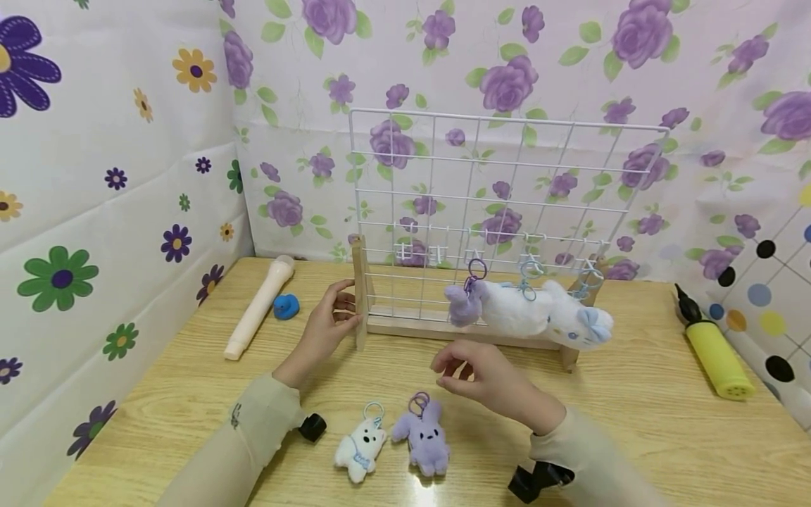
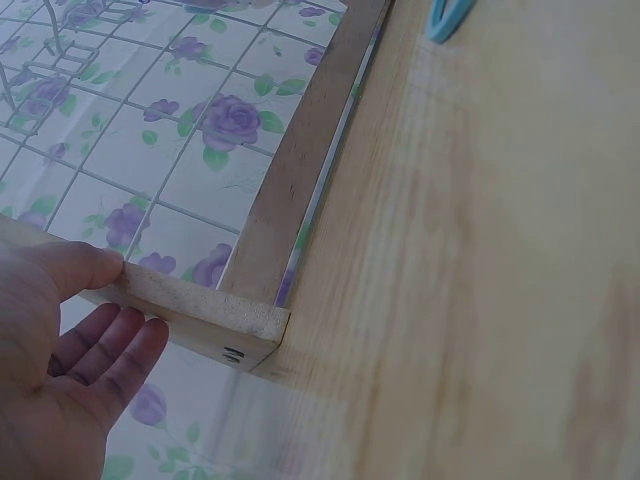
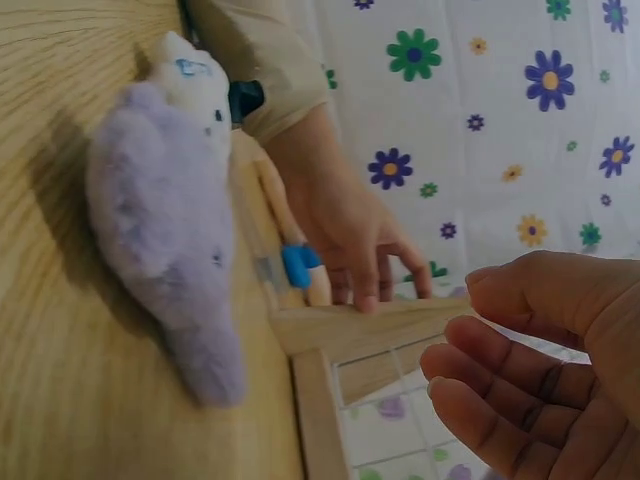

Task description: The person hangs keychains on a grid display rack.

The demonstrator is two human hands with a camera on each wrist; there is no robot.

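My left hand [image 1: 326, 320] holds the left wooden side post [image 1: 360, 278] of a white wire grid rack. In the left wrist view the thumb lies on one edge of that post [image 2: 200, 305], the fingers on the other side. My right hand [image 1: 491, 377] hovers over the table in front of the rack, fingers loosely bent, nothing in it. From hooks on the rack hang a purple plush keychain [image 1: 464, 306] and white plush keychains [image 1: 513, 310], one with a blue bow. Near me lie a white bear keychain [image 1: 362, 448] and a purple bunny keychain [image 1: 429, 443].
At the left of the table lie a pale microphone-shaped stick [image 1: 260, 310] and a small blue rubber duck [image 1: 286, 306]. A yellow pump [image 1: 719, 359] with a black nozzle lies at the right edge. Two bare hooks [image 1: 437, 253] are on the grid's left. Flowered cloth [image 1: 285, 141] stands behind.
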